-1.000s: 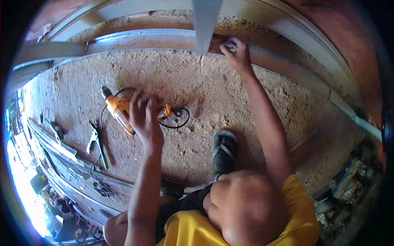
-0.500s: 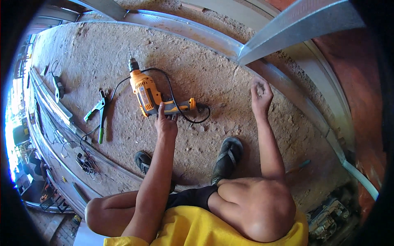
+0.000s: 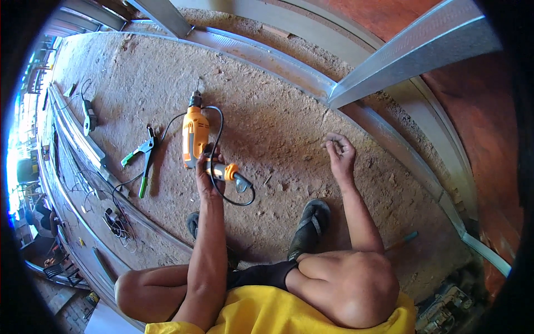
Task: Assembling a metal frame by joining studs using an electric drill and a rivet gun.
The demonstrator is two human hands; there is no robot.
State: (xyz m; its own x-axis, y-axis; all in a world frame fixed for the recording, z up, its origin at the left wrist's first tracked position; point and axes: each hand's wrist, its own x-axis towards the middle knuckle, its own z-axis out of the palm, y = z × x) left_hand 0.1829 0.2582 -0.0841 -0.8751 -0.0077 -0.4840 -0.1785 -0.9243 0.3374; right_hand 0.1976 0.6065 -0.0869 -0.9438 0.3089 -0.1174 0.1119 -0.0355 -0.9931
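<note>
Drill (image 3: pixel 194 131) in our left hand (image 3: pixel 208 177): we have the fingers closed around its grip, near where it joins the orange body, left of centre over the ground (image 3: pixel 272 131). Its bit points away from us; we cannot tell whether the drill touches the ground. From the butt of the grip the black cord (image 3: pixel 222 118) loops back beside our left hand, runs up along the drill's right side and comes out on its left.

We hold our right hand (image 3: pixel 341 155) well apart from the drill, fingers curled and thumb close to their tips, nearly closed; we cannot tell whether something small sits between them.

Just left of the drill we see a green-handled tool (image 3: pixel 147 149) on the ground, its handles spread. Farther left lie a dark tool (image 3: pixel 89 117) and long metal strips (image 3: pixel 89 151). Beyond our right hand a metal stud (image 3: pixel 411 58) rises from a track (image 3: pixel 267 61). Between our forearms we have the right sandal (image 3: pixel 311 220) on the ground.
</note>
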